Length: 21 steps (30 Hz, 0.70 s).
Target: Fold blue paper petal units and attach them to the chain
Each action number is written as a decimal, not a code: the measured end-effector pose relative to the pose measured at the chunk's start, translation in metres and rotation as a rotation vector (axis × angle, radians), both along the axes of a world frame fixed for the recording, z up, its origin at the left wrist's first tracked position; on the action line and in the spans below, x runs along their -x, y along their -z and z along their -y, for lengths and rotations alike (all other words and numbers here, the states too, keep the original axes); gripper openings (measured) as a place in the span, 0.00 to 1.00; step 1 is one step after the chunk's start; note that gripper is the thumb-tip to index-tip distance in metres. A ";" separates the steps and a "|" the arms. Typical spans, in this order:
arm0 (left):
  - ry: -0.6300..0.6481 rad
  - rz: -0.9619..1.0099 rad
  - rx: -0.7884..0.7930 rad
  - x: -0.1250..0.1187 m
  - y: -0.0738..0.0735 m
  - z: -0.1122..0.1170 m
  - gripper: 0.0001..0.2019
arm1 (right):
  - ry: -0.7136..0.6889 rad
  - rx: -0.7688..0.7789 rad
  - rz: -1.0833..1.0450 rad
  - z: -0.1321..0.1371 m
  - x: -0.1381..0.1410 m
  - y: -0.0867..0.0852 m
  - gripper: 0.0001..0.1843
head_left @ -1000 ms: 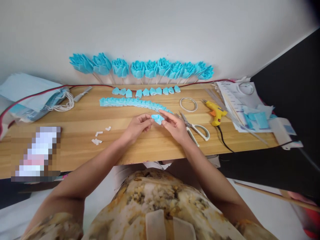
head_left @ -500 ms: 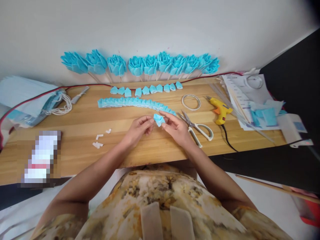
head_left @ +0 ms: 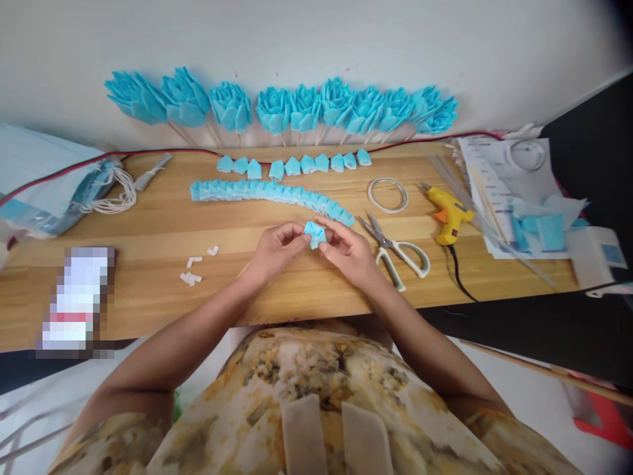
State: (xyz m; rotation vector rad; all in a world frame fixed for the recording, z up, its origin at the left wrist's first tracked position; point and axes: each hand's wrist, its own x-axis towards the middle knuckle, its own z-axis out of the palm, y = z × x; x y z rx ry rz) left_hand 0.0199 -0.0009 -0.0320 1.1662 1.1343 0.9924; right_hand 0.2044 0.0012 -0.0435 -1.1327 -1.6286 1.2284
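Between my hands is a small folded piece of light blue material [head_left: 315, 235], soft like paper or fabric. My left hand [head_left: 279, 249] pinches its left edge between thumb and fingers. From the other side my right hand [head_left: 349, 249] grips it, thumb below and forefinger along the top. Just beyond lies an overlapping, curved row of blue folded pieces [head_left: 267, 191]. Behind that runs a line of separate blue folded pieces [head_left: 293, 165]. Scissors [head_left: 390, 245] with white handles lie beside my right hand, blades partly apart.
Several blue flowers on sticks [head_left: 306, 107] lean against the wall. To the right are a tape roll [head_left: 388, 195], a yellow glue gun [head_left: 450, 214] and papers [head_left: 531, 178]. At left are white scraps [head_left: 190, 278], a blurred phone [head_left: 76, 300] and bagged blue sheets [head_left: 44, 178].
The head view has shifted and come slightly closer to the table. My left fingers have closed in on the blue piece's edge; both hands stay in about the same place.
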 end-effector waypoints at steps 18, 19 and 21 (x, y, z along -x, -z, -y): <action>0.106 0.074 0.022 -0.003 0.001 0.000 0.14 | 0.021 0.016 -0.073 0.000 0.004 0.004 0.25; 0.097 0.068 0.024 -0.003 0.002 0.000 0.13 | 0.008 0.026 -0.074 0.000 0.004 0.003 0.25; 0.081 0.055 0.033 -0.001 0.003 -0.001 0.13 | -0.031 0.046 -0.077 0.000 0.002 0.001 0.26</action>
